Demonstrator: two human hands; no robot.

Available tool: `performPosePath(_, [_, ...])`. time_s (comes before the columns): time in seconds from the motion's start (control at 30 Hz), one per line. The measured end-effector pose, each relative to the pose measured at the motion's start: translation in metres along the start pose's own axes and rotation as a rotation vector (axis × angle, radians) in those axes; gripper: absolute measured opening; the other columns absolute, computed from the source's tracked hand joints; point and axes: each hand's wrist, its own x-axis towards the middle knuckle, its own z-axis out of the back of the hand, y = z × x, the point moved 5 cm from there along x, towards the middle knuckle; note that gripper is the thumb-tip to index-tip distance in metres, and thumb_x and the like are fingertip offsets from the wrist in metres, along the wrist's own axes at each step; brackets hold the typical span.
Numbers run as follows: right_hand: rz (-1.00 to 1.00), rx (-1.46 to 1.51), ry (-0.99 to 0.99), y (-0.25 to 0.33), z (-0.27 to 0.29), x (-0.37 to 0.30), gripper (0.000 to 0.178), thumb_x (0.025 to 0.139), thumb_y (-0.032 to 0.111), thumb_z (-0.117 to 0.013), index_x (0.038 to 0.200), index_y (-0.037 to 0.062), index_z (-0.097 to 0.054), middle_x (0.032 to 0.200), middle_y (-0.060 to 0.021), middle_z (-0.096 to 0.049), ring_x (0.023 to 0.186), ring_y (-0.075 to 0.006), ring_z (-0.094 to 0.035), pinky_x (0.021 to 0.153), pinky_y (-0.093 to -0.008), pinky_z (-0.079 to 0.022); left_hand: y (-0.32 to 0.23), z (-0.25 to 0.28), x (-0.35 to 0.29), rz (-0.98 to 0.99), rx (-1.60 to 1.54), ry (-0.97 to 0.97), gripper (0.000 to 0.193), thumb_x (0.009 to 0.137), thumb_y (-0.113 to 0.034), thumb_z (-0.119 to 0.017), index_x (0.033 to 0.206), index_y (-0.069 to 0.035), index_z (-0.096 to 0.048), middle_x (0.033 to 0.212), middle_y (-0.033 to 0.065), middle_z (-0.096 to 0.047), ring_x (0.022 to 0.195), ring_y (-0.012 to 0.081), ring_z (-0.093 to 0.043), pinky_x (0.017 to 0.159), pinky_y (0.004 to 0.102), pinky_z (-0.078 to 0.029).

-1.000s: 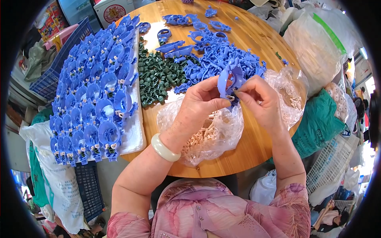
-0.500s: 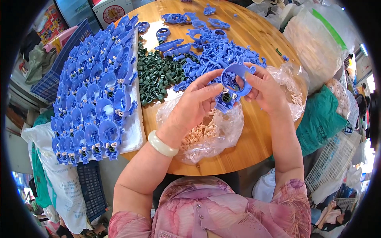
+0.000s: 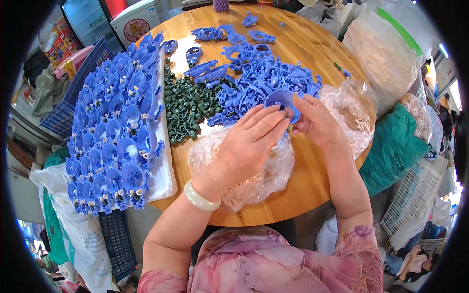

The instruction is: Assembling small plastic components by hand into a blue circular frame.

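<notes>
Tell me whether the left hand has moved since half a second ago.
Yes. Judged against the near clear bag, the left hand has shifted rightward and slightly toward the front of the table, now hiding more of that bag.

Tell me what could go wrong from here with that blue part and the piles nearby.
The right hand grips the blue rounded part near its edge, the left hand beside it; a slip might drop it onto the clear bag. The dark green pieces lie against the loose blue pieces, so they could mix. The left forearm passes near the white board; a bump might shift the blue assemblies.
</notes>
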Motion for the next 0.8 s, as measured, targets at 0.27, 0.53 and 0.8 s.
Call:
performPosePath(0.27, [-0.013, -0.15, 0.058, -0.001, -0.004, -0.005, 0.03, 0.084, 0.033, -0.064, 0.091, 0.0049, -0.056, 0.074, -0.0024, -0.059, 0.052, -0.0085, -0.054, 0.05, -0.0238, -0.05, 0.003, 0.006, -0.003, 0.185, -0.222, -0.075, 0.038, 0.071, 0.005, -0.059, 0.109, 0.003, -0.057, 0.109, 0.014, -0.057, 0.099, 0.0299, -0.057, 0.082, 0.0355, -0.049])
performPosePath(0.53, [0.197, -0.633, -0.146, 0.003, -0.005, 0.002, 0.038, 0.079, 0.025, -0.07, 0.103, 0.0018, -0.052, 0.077, -0.0032, -0.06, 0.055, -0.0088, -0.055, 0.048, -0.0214, -0.046, 0.042, -0.009, -0.024, 0.815, -1.044, -0.285, 0.032, 0.085, 0.005, -0.053, 0.117, 0.003, -0.055, 0.099, 0.0045, -0.059, 0.091, 0.01, -0.055, 0.079, 0.024, -0.047])
performPosePath(0.8, [0.12, -0.349, 0.022, -0.008, -0.012, -0.001, 0.031, 0.084, 0.03, -0.064, 0.098, 0.0059, -0.052, 0.079, -0.0032, -0.06, 0.055, -0.0104, -0.057, 0.048, -0.0226, -0.048, 0.048, -0.02, -0.03, 0.974, -1.359, -0.342, 0.031, 0.087, 0.001, -0.049, 0.118, 0.0, -0.055, 0.096, 0.005, -0.059, 0.082, 0.0106, -0.056, 0.077, 0.0258, -0.052])
